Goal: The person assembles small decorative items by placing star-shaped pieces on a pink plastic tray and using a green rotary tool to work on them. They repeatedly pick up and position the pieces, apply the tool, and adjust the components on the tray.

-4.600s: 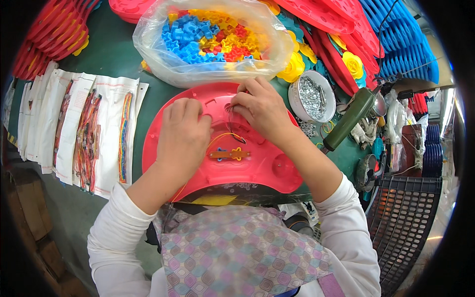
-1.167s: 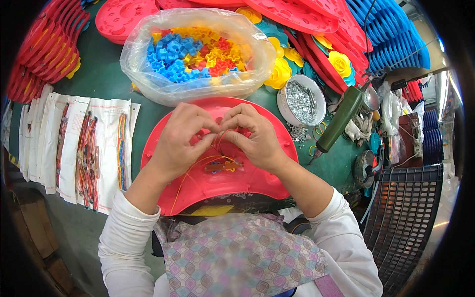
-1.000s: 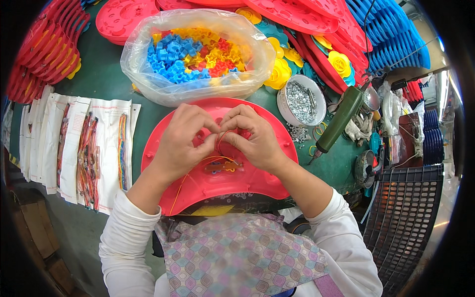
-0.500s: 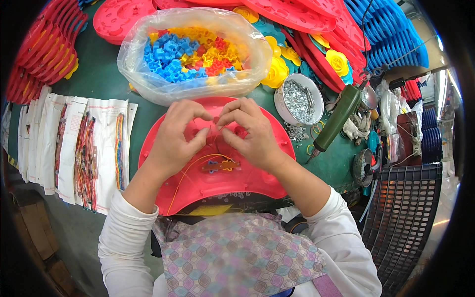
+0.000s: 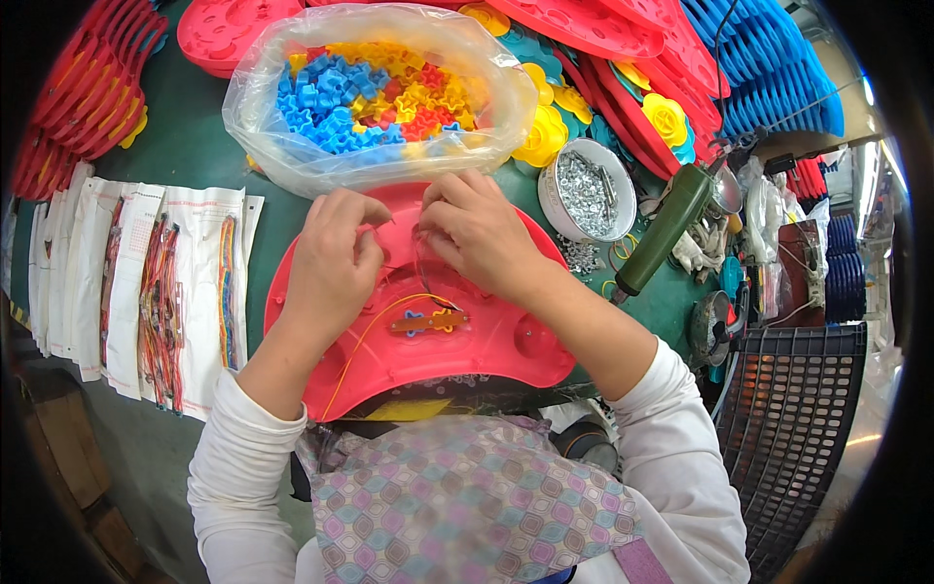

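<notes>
A red curved plastic panel (image 5: 467, 362) lies in front of me on the green bench. Over its far left part, my left hand (image 5: 336, 255) has thumb and fingers curled into a pinch; whatever is between them is too small to make out. My right hand (image 5: 477, 234) is closed with fingertips down, gripping thin dark wires (image 5: 422, 269) above the panel's middle. A yellow wire (image 5: 362, 343) curves across the panel to its near left edge. At the panel's centre a brown strip (image 5: 428, 322) lies across a blue and a yellow star-shaped piece.
Behind the panel stands a clear plastic bag (image 5: 263, 146) of blue, yellow and red star pieces. A white bowl (image 5: 550, 195) of screws and a hanging green electric screwdriver (image 5: 666, 229) are at the right. Bundled wires (image 5: 161, 311) lie on white packets at the left. Red panels (image 5: 574, 24) are piled behind.
My hands have drawn apart, the left one moving left and the right one slightly left with its fingers curling in more. The panel has shifted a little left.
</notes>
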A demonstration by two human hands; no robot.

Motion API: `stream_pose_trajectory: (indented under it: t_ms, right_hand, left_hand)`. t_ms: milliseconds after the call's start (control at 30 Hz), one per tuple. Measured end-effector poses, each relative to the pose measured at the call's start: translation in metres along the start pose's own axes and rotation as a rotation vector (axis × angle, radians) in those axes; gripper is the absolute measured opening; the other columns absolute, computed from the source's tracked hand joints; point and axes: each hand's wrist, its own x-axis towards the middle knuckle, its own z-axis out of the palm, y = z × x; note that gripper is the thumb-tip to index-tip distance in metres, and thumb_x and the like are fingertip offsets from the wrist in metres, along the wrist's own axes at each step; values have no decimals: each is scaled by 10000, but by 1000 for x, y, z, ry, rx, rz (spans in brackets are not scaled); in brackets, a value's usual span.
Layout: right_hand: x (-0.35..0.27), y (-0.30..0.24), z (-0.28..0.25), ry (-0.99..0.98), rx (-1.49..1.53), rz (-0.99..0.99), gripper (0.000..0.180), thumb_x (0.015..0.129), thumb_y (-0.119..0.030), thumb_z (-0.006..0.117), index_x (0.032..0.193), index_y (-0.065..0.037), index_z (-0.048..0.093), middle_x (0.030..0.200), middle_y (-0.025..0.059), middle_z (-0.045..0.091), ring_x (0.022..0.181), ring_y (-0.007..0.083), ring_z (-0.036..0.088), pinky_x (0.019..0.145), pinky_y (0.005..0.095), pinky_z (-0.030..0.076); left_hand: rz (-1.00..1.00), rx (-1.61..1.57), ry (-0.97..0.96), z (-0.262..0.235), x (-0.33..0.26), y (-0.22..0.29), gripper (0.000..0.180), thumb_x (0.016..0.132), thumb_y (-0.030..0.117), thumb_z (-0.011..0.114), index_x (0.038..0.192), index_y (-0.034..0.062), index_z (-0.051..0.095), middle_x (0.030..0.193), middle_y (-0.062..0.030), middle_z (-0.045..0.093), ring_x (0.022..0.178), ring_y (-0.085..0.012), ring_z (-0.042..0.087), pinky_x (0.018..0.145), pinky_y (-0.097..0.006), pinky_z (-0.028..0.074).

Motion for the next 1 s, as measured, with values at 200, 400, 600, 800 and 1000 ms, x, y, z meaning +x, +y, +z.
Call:
stream_pose_trajectory:
  t_ms: [200,400,600,800,1000]
  right_hand:
    - [10,-1,-8,-89,-121,-68,132,805,-125,754,871,-61,660,1050,70,602,1004,287,553,893,419,460]
    - [14,0,-4,-123,-176,-88,100,793,-125,731,837,-59,670,1056,72,605,1010,275,552,891,406,461]
    - [24,-7,-10,-300,-264,-88,90,804,-137,671,816,-78,738,1025,73,612,1055,259,555,921,389,451]
    - [22,-14,-21,-381,-332,-169,110,765,-117,679,848,-69,732,1069,67,580,1030,266,549,926,398,455]
    - [3,1,-18,-230,-121,-119,150,792,-94,692,932,-57,731,1024,94,582,984,284,585,843,398,506]
  left_hand:
    - [12,-2,-9,1,0,1,177,805,-66,582,960,7,625,968,-151,619,943,-354,595,825,-452,497]
    - [8,16,-26,0,1,1,173,803,-65,588,955,9,625,969,-149,620,940,-351,592,820,-445,500]
    - [5,-5,-27,0,0,0,176,800,-63,594,956,12,626,969,-149,620,942,-352,589,818,-449,500]
    - [14,7,-26,0,0,-1,179,798,-63,599,958,14,625,969,-150,621,939,-356,590,815,-456,500]
    - [15,5,-46,1,0,0,196,791,-64,602,971,10,624,962,-151,622,944,-366,583,827,-458,494]
